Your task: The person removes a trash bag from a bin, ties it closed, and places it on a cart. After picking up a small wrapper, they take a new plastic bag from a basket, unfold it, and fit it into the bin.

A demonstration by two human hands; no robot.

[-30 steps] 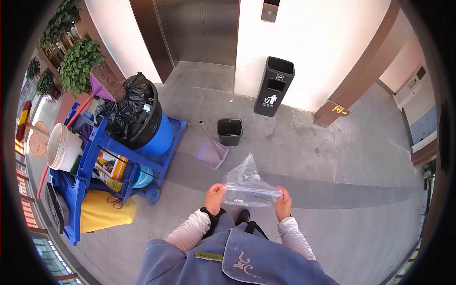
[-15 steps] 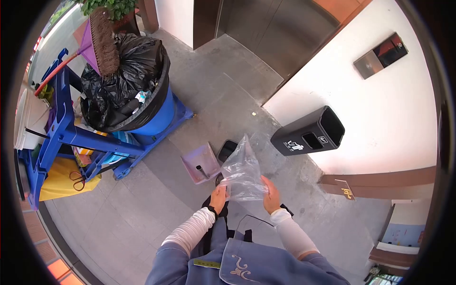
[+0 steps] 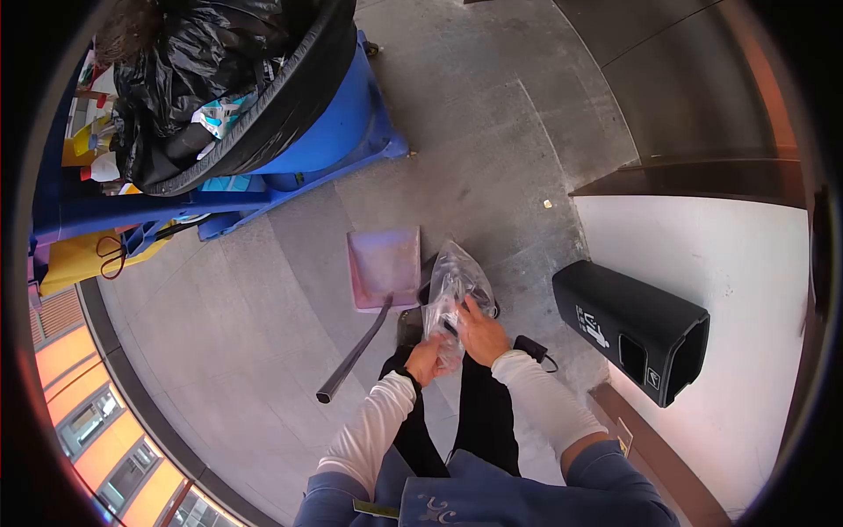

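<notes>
A clear plastic bag (image 3: 458, 266) hangs in front of my legs, crumpled and gathered between my two hands. My left hand (image 3: 427, 360), with a dark band at its wrist, is closed on the bag's lower left edge. Slightly higher and to the right, my right hand (image 3: 482, 334) grips the bag's right side, its fingers bent over the film. Something dark shows through and behind the bag, but I cannot make out its outline. Just left of the bag lies a pinkish dustpan (image 3: 384, 263) with a dark handle (image 3: 356, 350) slanting toward me.
A black wall-side bin (image 3: 628, 334) stands at the right by the white wall (image 3: 702, 250). Upper left is a blue cart (image 3: 386, 145) carrying a barrel lined with a black garbage bag (image 3: 189, 83). Scissors (image 3: 111, 256) hang by a yellow cloth bag. A small dark box (image 3: 530, 348) is beside my right wrist.
My hands have come closer together, and the bag, earlier stretched between them, is now bunched. My view has tilted downward and turned. The dustpan's handle now shows at full length.
</notes>
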